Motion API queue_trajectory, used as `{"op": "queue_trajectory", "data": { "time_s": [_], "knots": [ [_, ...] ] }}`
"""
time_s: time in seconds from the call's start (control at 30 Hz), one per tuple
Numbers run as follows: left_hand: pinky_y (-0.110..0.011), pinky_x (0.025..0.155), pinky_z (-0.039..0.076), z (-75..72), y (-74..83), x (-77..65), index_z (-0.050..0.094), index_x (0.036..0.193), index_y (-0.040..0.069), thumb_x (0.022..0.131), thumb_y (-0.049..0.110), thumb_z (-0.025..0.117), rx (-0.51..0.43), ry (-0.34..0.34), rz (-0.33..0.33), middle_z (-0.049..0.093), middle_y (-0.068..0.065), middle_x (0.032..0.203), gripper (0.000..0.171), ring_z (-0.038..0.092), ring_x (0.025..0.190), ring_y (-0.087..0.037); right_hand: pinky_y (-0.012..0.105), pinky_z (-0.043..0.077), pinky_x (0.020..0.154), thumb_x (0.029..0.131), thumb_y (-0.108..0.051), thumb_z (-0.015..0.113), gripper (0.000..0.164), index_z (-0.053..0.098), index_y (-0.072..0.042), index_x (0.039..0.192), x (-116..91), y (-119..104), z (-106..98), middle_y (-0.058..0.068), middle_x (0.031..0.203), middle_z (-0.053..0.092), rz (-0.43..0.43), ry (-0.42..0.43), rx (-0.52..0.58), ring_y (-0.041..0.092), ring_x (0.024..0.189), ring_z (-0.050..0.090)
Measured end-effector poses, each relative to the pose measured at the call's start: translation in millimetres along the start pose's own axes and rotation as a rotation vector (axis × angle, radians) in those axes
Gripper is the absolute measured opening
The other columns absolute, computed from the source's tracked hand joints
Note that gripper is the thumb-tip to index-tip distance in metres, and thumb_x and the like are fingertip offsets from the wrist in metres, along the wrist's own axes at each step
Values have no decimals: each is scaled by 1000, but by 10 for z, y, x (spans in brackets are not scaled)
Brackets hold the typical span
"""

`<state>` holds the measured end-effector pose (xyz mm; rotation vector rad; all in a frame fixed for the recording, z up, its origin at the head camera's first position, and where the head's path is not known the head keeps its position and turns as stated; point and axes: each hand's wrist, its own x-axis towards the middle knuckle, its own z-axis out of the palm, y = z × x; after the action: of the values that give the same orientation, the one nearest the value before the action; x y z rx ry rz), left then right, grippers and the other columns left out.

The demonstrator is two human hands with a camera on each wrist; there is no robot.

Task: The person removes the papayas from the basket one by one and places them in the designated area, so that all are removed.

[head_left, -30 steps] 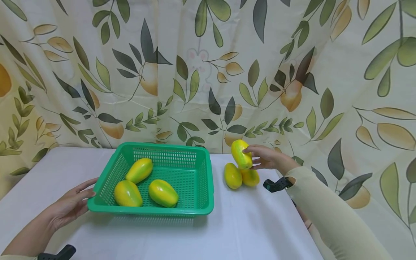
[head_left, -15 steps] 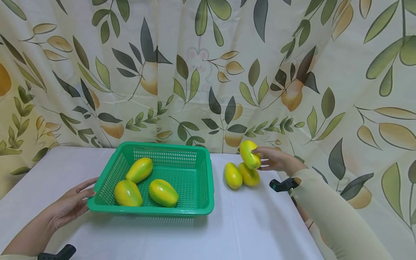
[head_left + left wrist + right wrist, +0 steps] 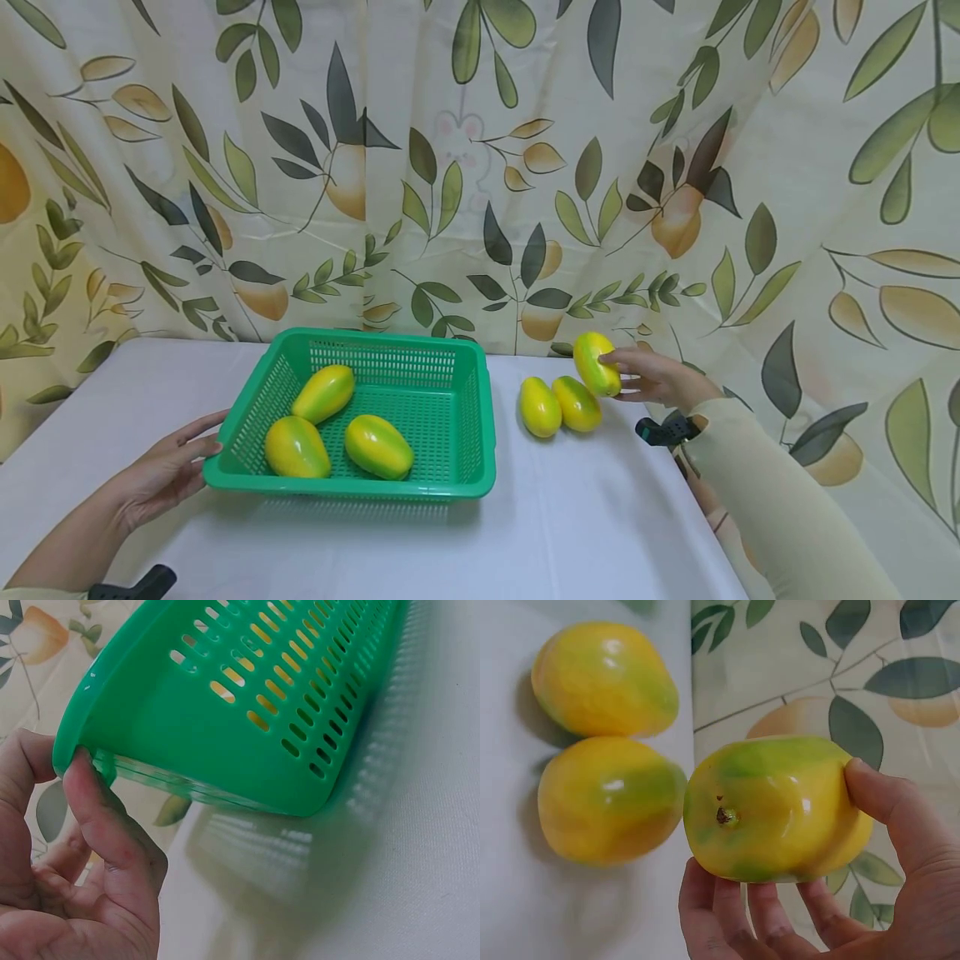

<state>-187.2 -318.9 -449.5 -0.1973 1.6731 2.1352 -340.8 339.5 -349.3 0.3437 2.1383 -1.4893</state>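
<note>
My right hand (image 3: 660, 379) grips a yellow-green mango (image 3: 597, 364) between thumb and fingers, raised above the table's far right part. The right wrist view shows the stem scar of this held mango (image 3: 780, 810) facing the camera. Two more mangoes lie side by side just left of it, a left one (image 3: 540, 407) and a right one (image 3: 577, 404). At the left, my left hand (image 3: 168, 471) pinches the rim of a green plastic basket (image 3: 112, 656) at its near left corner. Inside the basket lie three mangoes, one of them (image 3: 378, 447) nearest the middle.
A white cloth covers the table (image 3: 570, 517). Behind it hangs a leaf-patterned curtain (image 3: 420, 167), close to the far edge. The table's right edge runs beneath my right forearm.
My right hand has moved to the right with the mango, away from the two lying mangoes, which now show more fully. The left hand and basket stay in place.
</note>
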Motion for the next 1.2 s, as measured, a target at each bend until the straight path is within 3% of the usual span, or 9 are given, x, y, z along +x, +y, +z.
{"op": "queue_trajectory", "data": {
  "time_s": [0.23, 0.7, 0.83, 1.07, 1.2],
  "knots": [
    [-28, 82, 60, -4, 5, -2, 62, 102, 47, 100, 14, 53, 2, -1, 4, 69, 4, 100, 34, 73, 88, -17, 45, 48, 107, 97, -40, 60, 89, 3, -8, 157, 4, 94, -120, 25, 156, 19, 24, 5, 9, 36, 126, 44],
    [-28, 82, 60, 3, 6, -3, 61, 102, 47, 100, 15, 53, 4, 5, -8, 69, 3, 100, 32, 73, 87, -17, 49, 43, 110, 93, -50, 61, 88, 19, -5, 156, 2, 402, -253, 25, 155, 18, 0, 57, -35, 38, 125, 43],
    [-28, 82, 60, 4, 4, -1, 60, 102, 46, 100, 15, 53, 6, 9, -10, 69, 2, 100, 32, 73, 87, -18, 50, 42, 110, 94, -48, 61, 89, 15, -6, 157, 26, 474, -295, 26, 159, 11, 5, 65, -4, 40, 128, 38],
    [-28, 82, 60, 6, 3, -4, 61, 102, 46, 100, 15, 53, -4, 12, -12, 69, 2, 100, 32, 73, 87, -18, 49, 41, 112, 93, -40, 67, 97, 0, -13, 158, 180, 574, -281, 26, 155, 18, 38, 84, 63, 39, 125, 39],
    [-28, 82, 60, 11, 6, -4, 60, 101, 46, 100, 16, 53, 0, 15, -14, 68, 2, 100, 31, 73, 88, -18, 50, 38, 114, 94, -38, 65, 95, -1, -11, 158, 208, 616, -252, 25, 155, 18, 34, 93, 71, 39, 127, 36]
  ]
}}
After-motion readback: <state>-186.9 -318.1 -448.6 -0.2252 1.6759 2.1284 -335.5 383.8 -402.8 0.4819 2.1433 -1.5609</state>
